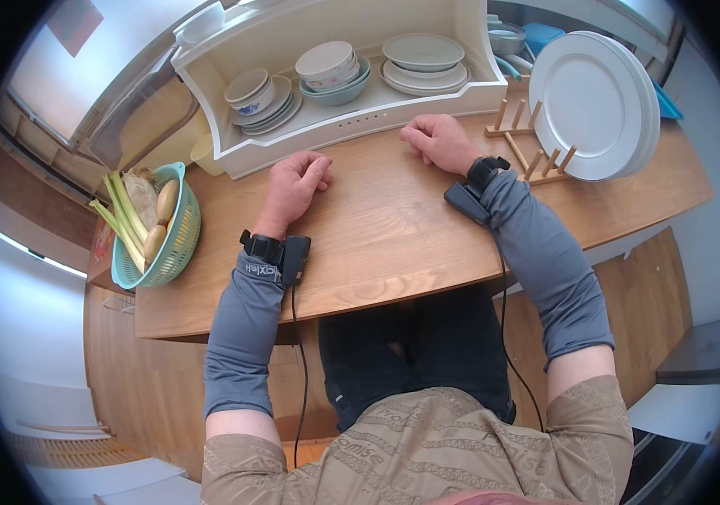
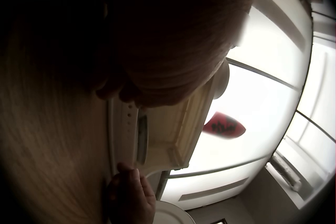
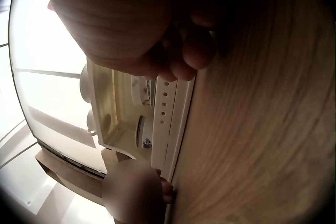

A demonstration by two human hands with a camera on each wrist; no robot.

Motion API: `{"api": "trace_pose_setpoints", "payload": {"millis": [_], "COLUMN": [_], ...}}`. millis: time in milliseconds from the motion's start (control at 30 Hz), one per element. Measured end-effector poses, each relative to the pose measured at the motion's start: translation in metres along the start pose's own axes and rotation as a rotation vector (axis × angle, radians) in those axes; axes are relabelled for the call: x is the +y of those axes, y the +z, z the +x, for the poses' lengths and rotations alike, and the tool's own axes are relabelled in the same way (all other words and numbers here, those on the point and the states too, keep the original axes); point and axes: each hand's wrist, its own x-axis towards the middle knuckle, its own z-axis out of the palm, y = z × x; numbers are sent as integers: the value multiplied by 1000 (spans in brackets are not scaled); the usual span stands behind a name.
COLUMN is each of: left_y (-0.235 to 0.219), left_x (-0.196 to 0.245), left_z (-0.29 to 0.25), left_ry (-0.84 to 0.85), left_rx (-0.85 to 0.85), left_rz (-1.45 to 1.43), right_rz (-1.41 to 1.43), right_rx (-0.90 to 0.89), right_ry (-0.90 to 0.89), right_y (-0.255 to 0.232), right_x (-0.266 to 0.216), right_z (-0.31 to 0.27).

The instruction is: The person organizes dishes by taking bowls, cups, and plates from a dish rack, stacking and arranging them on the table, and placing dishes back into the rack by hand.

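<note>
My left hand [image 1: 293, 187] rests on the wooden table [image 1: 368, 244], fingers loosely curled and nothing in them. Farther right and a little forward, my right hand [image 1: 444, 145] lies the same way, also holding nothing. Both are just in front of a white shelf unit [image 1: 360, 126]. Inside it stand a small stack of bowls and plates [image 1: 267, 114] at left, stacked bowls [image 1: 330, 76] in the middle and white dishes [image 1: 424, 63] at right. Large white plates [image 1: 592, 105] stand upright in a wooden plate rack [image 1: 558, 164], to the right of my right hand.
At the table's left edge a turquoise basket [image 1: 183, 244] holds long green stalks [image 1: 128, 219] and brownish vegetables [image 1: 166, 202]. A pale yellow container [image 1: 204, 154] stands behind it. Blue items and pans [image 1: 507, 38] are behind the rack. Black cables [image 1: 301, 370] hang from both wrists.
</note>
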Motion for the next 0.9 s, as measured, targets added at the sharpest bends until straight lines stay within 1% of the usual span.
{"api": "trace_pose_setpoints", "payload": {"millis": [233, 300, 400, 700, 800, 900], "left_y": [0, 0, 0, 0, 0, 0], "left_x": [0, -1, 3, 0, 3, 2], "left_z": [1, 0, -1, 0, -2, -1], "left_ry": [-11, 20, -14, 10, 7, -6], "left_rx": [19, 17, 4, 19, 3, 6], "left_rz": [-9, 2, 20, 4, 47, 25], "right_rz": [60, 33, 35, 67, 48, 48], "right_rx": [-10, -6, -18, -26, -22, -29], "right_ry": [45, 9, 8, 25, 24, 22], "right_y": [1, 2, 1, 3, 2, 2], "right_x": [-7, -5, -5, -3, -4, -5], "right_z": [-3, -3, -3, -2, -3, -3]}}
